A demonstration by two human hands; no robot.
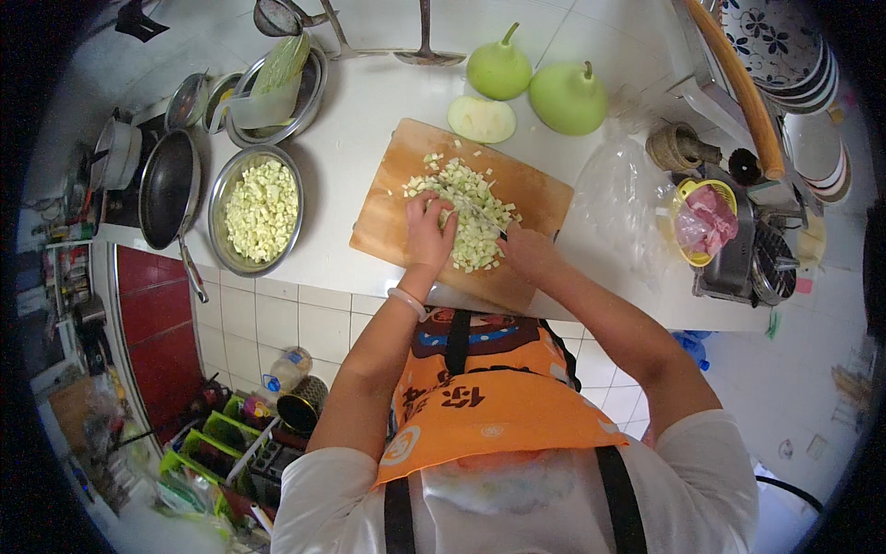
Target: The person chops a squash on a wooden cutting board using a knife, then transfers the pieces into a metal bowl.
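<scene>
On a wooden cutting board point(387, 187) lies a spread of diced pale-green gourd point(477, 242). My right hand point(531, 255) grips the handle of a kitchen knife point(477, 208), whose blade slants up and left through the pieces. My left hand point(428, 232) rests at the left of the pile, fingers bent close to the blade; whether it pinches pieces or touches the knife is hidden. Just beyond the board sits a cut gourd half point(482, 119), pale face up. Two whole green gourds point(498, 69) stand behind it.
Left of the board, a steel bowl point(216, 228) holds diced gourd. A frying pan point(166, 190) has its handle past the counter edge. A clear plastic bag point(616, 201) lies to the right, near a yellow basket point(700, 260) of raw meat point(709, 221). Ladles hang along the wall.
</scene>
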